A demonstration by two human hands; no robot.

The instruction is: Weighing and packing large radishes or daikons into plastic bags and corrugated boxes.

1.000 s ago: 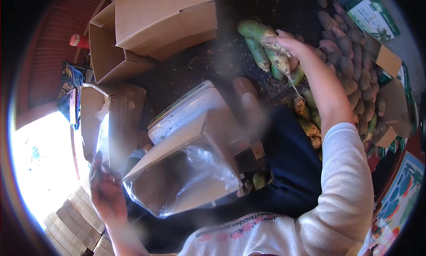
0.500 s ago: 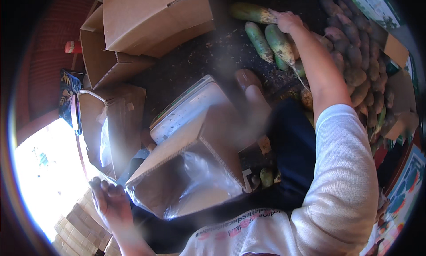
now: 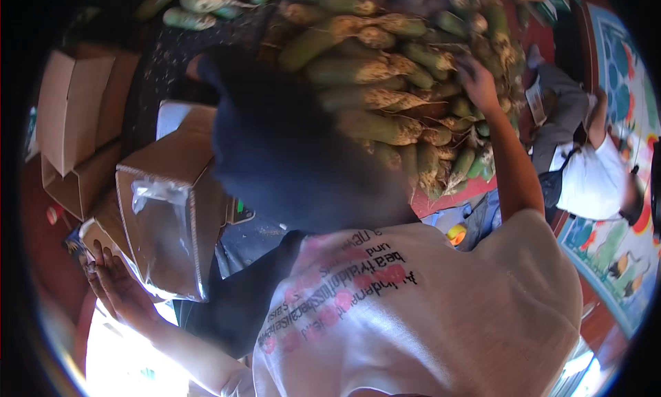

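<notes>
A large pile of long green radishes (image 3: 361,70) with soil-caked root ends lies in front of me and to the right. My right hand (image 3: 476,84) reaches over its right part, fingertips at the root end of one radish and fingers slightly apart; nothing is visibly held. Out at the left, my left hand (image 3: 122,290) is raised with its fingers stretched, nothing in it. Close to it stands an open cardboard box (image 3: 165,153) with a clear plastic bag (image 3: 160,194) lining its mouth. My dark-trousered leg (image 3: 289,149) hides part of the pile and floor.
Another open cardboard box (image 3: 72,115) stands at the far left. A few separate green radishes (image 3: 189,18) lie on the dark floor at the far side. To the right, a person (image 3: 589,184) in a white top is near a colourful painted panel (image 3: 626,67). A yellow tape roll (image 3: 456,234) lies near my right side.
The view has swung right. My right hand has left the radish it was touching in the small group and is now over the big pile. The left hand remains raised, empty.
</notes>
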